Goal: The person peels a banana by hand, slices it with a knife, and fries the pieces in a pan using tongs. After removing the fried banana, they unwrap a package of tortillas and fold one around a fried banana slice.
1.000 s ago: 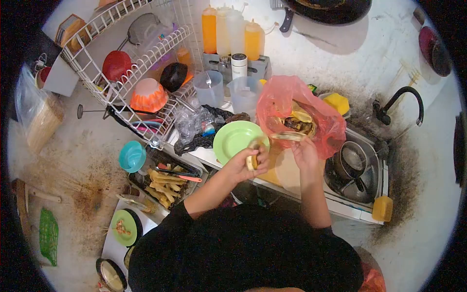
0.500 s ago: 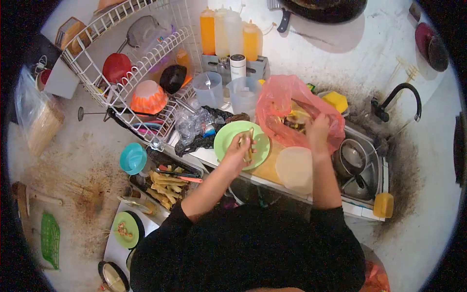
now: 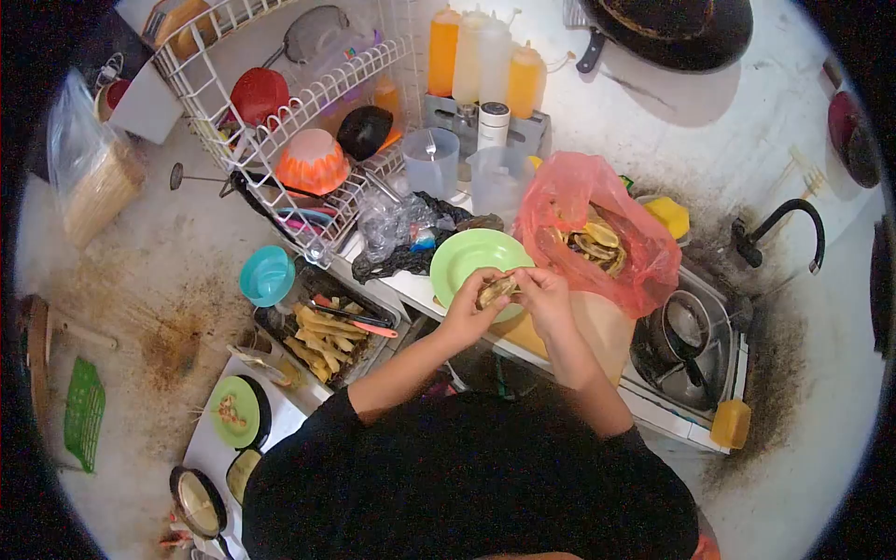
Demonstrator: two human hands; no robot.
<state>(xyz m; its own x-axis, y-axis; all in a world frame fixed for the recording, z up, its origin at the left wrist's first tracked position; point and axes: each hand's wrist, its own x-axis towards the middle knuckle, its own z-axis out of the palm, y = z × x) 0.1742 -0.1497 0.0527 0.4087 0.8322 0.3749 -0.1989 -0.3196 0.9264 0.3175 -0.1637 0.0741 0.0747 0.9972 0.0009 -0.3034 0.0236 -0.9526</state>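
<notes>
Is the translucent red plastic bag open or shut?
The red plastic bag is open: its mouth gapes, showing yellow-brown peels inside.

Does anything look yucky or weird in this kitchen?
Yes: brown splotches spread across the wall near the turquoise bowl, plus dark grime near the black faucet. They look odd against the whitish paint.

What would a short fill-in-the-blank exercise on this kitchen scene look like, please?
The left hand and right hand hold a piece of food beside a round plate coloured ____.
Yellow and dark peels lie in an open red plastic ____.
A pot sits inside the metal ____.
The curved tap is ____.

Missing words: green; bag; sink; black.
</notes>
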